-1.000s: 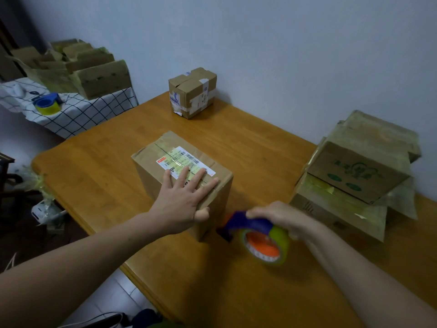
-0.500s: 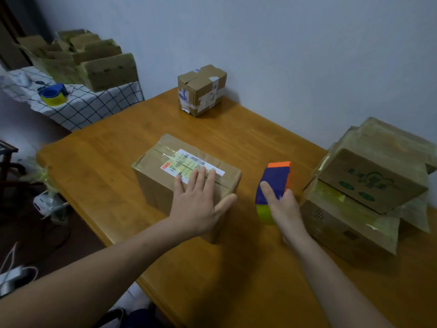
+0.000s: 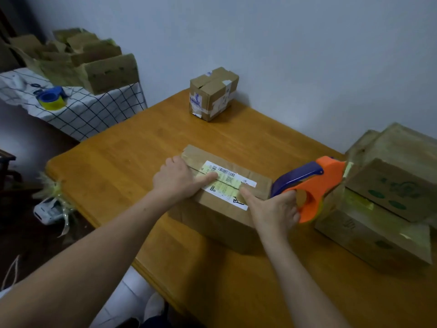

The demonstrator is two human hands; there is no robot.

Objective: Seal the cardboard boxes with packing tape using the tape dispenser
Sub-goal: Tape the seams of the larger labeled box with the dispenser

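A brown cardboard box (image 3: 212, 216) with a white and yellow shipping label lies in the middle of the wooden table (image 3: 123, 166). My left hand (image 3: 177, 179) rests on the box's left top, thumb stretched along the centre seam. My right hand (image 3: 274, 213) grips the orange and purple tape dispenser (image 3: 314, 185) at the box's right end, its index finger pointing onto the label. The dispenser's yellowish tape roll is mostly hidden behind its orange body.
A small taped box (image 3: 212, 93) stands at the table's far edge by the wall. Two stacked boxes (image 3: 387, 200) crowd the right side. A side table with a checked cloth (image 3: 89, 107) holds a blue dispenser (image 3: 50, 98) and open cartons (image 3: 78, 62). Clutter lies on the floor at left.
My right hand has taken hold of the dispenser and brought it to the box's right end. My left hand slid left along the box top, with its thumb now on the seam.
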